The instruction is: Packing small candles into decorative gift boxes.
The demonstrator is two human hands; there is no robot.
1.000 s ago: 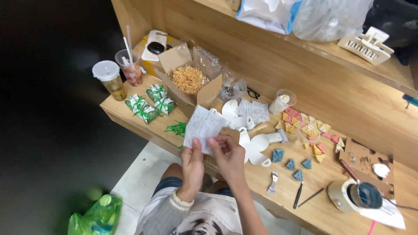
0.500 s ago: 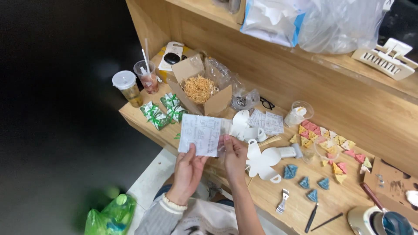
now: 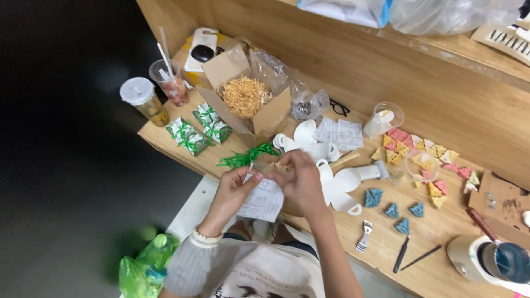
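Note:
My left hand and my right hand meet at the near edge of the wooden table, both pinching a white printed paper sheet that hangs down below them. The sheet is partly folded or curled between my fingers. Just beyond my hands lie green ribbon strands and flat white cut-out box blanks.
An open cardboard box of straw-coloured shreds, two green-ribboned packets, two plastic drink cups, blue and pink-yellow triangular pieces, tweezers, a pot. A green bag sits on the floor.
The sheet was held up flat and spread between both hands; now my hands have come together and lowered it, bunching its top. The view has shifted closer.

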